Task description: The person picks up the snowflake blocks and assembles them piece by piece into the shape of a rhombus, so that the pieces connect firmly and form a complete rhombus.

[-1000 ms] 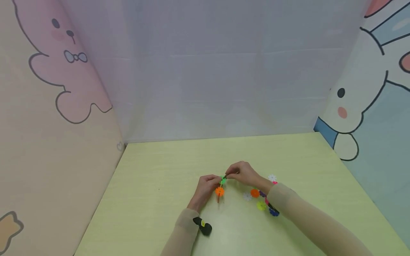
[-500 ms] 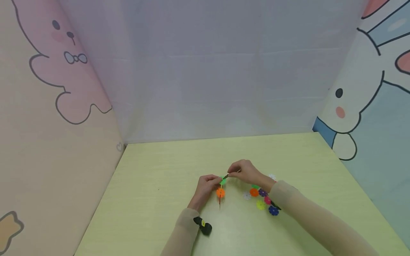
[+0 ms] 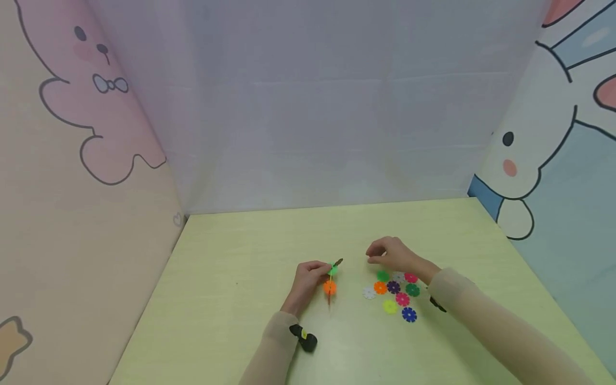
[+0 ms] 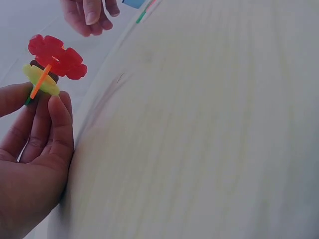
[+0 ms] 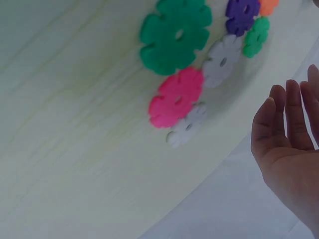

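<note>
My left hand pinches several notched flower-shaped plastic discs joined together. From the head, a green disc sits at its fingertips, a dark brown disc sticks out above, and an orange disc hangs below. The left wrist view shows a red disc on top and a yellow-green disc between thumb and fingers. My right hand hovers past the loose discs, fingers gently bent, with nothing seen in them. Close to it in the right wrist view lie a pink disc and a dark green disc.
Loose discs spread on the pale yellow table right of the left hand, among them a purple disc, a blue disc and a yellow disc. A pale curtain hangs behind, with printed panels at both sides.
My right hand has let go of the brown disc and moved right, over the loose discs. More of those discs now show. The left hand stays nearly still with the joined discs.
</note>
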A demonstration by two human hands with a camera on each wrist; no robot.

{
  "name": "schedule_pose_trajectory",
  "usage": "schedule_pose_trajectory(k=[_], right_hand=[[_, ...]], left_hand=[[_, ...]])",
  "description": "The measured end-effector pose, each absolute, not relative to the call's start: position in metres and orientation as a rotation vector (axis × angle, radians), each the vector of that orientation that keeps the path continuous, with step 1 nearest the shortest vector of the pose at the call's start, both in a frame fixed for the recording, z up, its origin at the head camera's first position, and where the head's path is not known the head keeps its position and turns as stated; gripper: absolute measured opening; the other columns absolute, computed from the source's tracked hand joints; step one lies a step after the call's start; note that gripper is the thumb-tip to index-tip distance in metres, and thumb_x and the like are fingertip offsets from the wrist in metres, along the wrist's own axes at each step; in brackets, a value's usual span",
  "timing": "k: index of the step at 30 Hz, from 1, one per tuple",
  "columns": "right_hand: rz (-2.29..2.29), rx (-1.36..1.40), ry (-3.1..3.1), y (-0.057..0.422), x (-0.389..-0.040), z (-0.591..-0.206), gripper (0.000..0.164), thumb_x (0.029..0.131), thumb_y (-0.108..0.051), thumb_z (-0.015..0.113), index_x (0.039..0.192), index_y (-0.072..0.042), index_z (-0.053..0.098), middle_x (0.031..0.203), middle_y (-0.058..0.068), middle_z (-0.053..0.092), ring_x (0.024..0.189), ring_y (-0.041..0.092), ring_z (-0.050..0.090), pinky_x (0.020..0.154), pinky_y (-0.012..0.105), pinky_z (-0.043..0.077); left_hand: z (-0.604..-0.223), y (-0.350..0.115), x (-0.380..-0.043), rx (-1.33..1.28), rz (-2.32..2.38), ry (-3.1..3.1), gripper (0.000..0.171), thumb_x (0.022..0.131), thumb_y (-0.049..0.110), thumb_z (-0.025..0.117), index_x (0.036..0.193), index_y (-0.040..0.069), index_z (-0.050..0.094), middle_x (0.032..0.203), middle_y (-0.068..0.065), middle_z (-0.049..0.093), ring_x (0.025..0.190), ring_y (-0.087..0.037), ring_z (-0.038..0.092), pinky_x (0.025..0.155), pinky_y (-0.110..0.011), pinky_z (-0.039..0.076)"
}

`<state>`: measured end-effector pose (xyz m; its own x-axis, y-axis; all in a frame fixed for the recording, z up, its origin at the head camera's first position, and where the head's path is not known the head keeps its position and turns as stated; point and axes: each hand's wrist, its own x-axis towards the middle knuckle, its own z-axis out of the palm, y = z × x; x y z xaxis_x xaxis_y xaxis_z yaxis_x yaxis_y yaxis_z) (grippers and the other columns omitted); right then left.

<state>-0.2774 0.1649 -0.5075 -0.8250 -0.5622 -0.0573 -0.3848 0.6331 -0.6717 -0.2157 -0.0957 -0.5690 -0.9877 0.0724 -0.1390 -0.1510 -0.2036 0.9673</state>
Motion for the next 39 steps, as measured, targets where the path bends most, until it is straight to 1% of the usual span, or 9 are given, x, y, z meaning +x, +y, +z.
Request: schedule_pose_trajectory(k=[5, 8, 16, 22, 26, 30, 34, 39], right_hand=[[-0.920, -0.729, 2.604, 0.185, -0.279, -0.507, 0.014, 0.089, -0.013, 0.069, 0.101, -0.006, 0.071, 0.091, -0.005, 0.066, 0.084, 0.016, 0.061, 0.081, 0.039, 0.050], [-0.874, -0.680, 2.618, 0.194, -0.279, -0.505, 0.015, 0.089, -0.013, 0.069, 0.102, -0.006, 0.070, 0.093, -0.002, 0.066, 0.086, 0.018, 0.060, 0.081, 0.040, 0.050], [-0.726, -0.588, 2.620, 0.221, -0.279, -0.506, 0.027, 0.084, -0.013, 0.074, 0.108, -0.002, 0.069, 0.101, 0.006, 0.066, 0.090, 0.025, 0.058, 0.084, 0.043, 0.049], [-0.685, -0.532, 2.640, 0.231, -0.278, -0.505, 0.032, 0.080, -0.015, 0.078, 0.105, 0.000, 0.067, 0.095, 0.007, 0.064, 0.085, 0.024, 0.055, 0.080, 0.041, 0.050], [-0.646, -0.508, 2.671, 0.232, -0.279, -0.508, 0.031, 0.080, -0.018, 0.079, 0.102, -0.001, 0.066, 0.090, 0.005, 0.060, 0.081, 0.022, 0.053, 0.077, 0.039, 0.050], [-0.639, -0.481, 2.685, 0.232, -0.279, -0.510, 0.028, 0.080, -0.016, 0.079, 0.098, 0.000, 0.065, 0.086, 0.004, 0.058, 0.078, 0.022, 0.052, 0.074, 0.037, 0.051], [-0.647, -0.449, 2.686, 0.232, -0.279, -0.511, 0.026, 0.079, -0.014, 0.079, 0.096, 0.000, 0.065, 0.085, 0.005, 0.057, 0.076, 0.022, 0.052, 0.073, 0.038, 0.051], [-0.652, -0.423, 2.689, 0.232, -0.281, -0.513, 0.027, 0.079, -0.015, 0.079, 0.096, -0.002, 0.063, 0.086, 0.005, 0.057, 0.078, 0.023, 0.051, 0.074, 0.038, 0.050]], left_hand=[[-0.570, -0.095, -0.217, -0.092, 2.336, 1.885, 0.020, 0.085, 0.010, 0.072, 0.091, -0.009, 0.071, 0.085, -0.012, 0.067, 0.070, -0.016, 0.061, 0.066, -0.027, 0.052], [-0.572, -0.095, -0.217, -0.086, 2.343, 1.886, 0.021, 0.085, 0.011, 0.072, 0.091, -0.009, 0.071, 0.085, -0.012, 0.067, 0.071, -0.016, 0.062, 0.066, -0.028, 0.053], [-0.573, -0.095, -0.216, -0.096, 2.346, 1.875, 0.019, 0.085, 0.009, 0.072, 0.091, -0.009, 0.071, 0.085, -0.013, 0.067, 0.071, -0.016, 0.061, 0.067, -0.027, 0.052], [-0.571, -0.096, -0.217, -0.086, 2.322, 1.893, 0.020, 0.086, 0.010, 0.071, 0.091, -0.009, 0.071, 0.085, -0.013, 0.067, 0.069, -0.016, 0.061, 0.067, -0.027, 0.052], [-0.571, -0.097, -0.217, -0.083, 2.318, 1.889, 0.021, 0.086, 0.011, 0.071, 0.092, -0.009, 0.071, 0.085, -0.013, 0.067, 0.069, -0.016, 0.061, 0.066, -0.027, 0.052], [-0.572, -0.097, -0.218, -0.083, 2.319, 1.883, 0.021, 0.086, 0.012, 0.072, 0.091, -0.008, 0.071, 0.085, -0.012, 0.067, 0.069, -0.016, 0.061, 0.065, -0.027, 0.052], [-0.571, -0.097, -0.218, -0.092, 2.320, 1.885, 0.019, 0.085, 0.011, 0.072, 0.090, -0.008, 0.072, 0.085, -0.012, 0.067, 0.068, -0.015, 0.061, 0.065, -0.027, 0.052], [-0.571, -0.096, -0.218, -0.097, 2.321, 1.886, 0.019, 0.085, 0.011, 0.072, 0.091, -0.008, 0.071, 0.086, -0.012, 0.067, 0.069, -0.015, 0.062, 0.066, -0.027, 0.052]])
